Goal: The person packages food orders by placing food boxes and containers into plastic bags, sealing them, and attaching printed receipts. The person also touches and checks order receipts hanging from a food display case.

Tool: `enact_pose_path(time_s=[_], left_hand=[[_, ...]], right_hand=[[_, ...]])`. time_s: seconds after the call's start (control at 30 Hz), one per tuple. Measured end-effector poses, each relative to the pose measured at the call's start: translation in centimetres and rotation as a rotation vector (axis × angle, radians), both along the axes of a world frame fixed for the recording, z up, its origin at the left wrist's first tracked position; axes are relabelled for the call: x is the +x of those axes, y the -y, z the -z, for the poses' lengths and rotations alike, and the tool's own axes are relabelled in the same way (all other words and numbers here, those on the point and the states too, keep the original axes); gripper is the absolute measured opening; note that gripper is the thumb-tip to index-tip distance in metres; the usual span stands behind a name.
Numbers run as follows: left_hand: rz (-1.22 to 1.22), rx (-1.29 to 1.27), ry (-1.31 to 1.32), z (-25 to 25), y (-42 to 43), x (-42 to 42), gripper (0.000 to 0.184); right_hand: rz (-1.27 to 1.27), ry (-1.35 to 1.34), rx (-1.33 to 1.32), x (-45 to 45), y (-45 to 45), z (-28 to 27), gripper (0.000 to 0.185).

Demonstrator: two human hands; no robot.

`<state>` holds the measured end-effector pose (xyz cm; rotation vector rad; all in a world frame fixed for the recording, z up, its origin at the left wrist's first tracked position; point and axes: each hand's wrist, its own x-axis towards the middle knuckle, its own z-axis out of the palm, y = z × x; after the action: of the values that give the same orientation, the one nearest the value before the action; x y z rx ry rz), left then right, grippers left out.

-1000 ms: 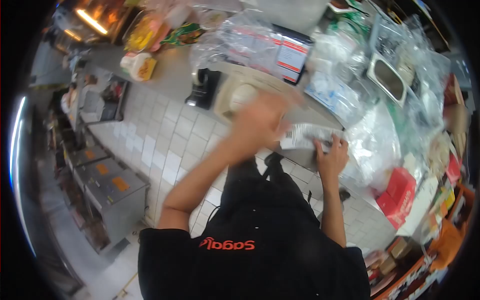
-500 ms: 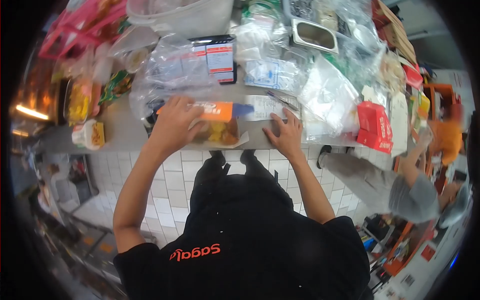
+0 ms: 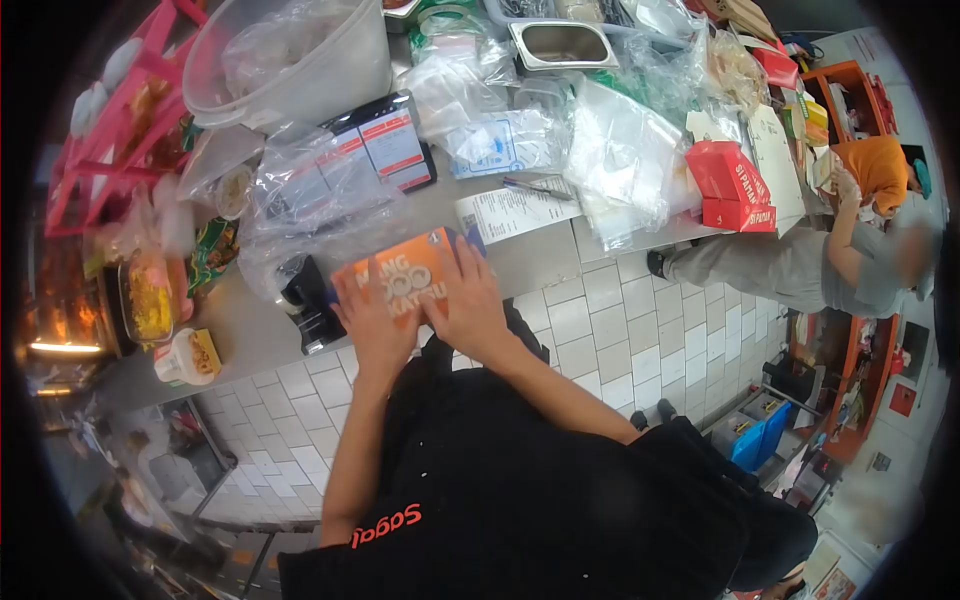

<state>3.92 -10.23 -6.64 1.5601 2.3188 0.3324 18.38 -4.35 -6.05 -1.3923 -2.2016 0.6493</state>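
An orange cardboard food box (image 3: 405, 257) with white lettering lies on the metal counter, its lid down over the contents. My left hand (image 3: 378, 318) rests on the box's left part, fingers spread over the lid. On the right part lies my right hand (image 3: 465, 300), its fingers stretched out across the top toward the far edge. Both thumbs come close together near the front edge. Just left of the box stands a black object (image 3: 312, 305) whose kind I cannot make out. A printed receipt (image 3: 500, 215) with a pen (image 3: 538, 187) on it is to the right.
Behind the box are a tablet (image 3: 385, 150), crumpled clear plastic (image 3: 310, 200) and a large tub (image 3: 350, 70). Plastic bags (image 3: 620, 160) and a red box (image 3: 730, 185) lie rightward. A small food carton (image 3: 188, 357) sits at left; a person (image 3: 850, 260) stands at right.
The orange lid has come down over the food that was showing. My right hand has moved left from beside the receipt onto the box. The view has turned.
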Motion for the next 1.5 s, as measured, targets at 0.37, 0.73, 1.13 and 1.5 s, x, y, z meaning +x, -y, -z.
enact_pose_path(time_s=[0.37, 0.73, 1.13, 1.5], left_hand=[[-0.406, 0.506, 0.827, 4.1, 4.8, -0.3, 0.070], [0.051, 0.344, 0.090, -2.0, 3.5, -4.3, 0.033], [0.238, 0.435, 0.153, -4.5, 0.3, -8.2, 0.031], [0.110, 0.375, 0.506, -5.9, -2.3, -10.2, 0.027]], right_hand=[[-0.168, -0.205, -0.084, 4.8, -1.6, -0.1, 0.058], [-0.889, 0.013, 0.276, 2.5, 1.8, 1.6, 0.023], [-0.881, -0.049, -0.016, -2.7, -2.4, -0.6, 0.018], [-0.948, 0.167, 0.177, -3.1, -0.4, 1.5, 0.034]])
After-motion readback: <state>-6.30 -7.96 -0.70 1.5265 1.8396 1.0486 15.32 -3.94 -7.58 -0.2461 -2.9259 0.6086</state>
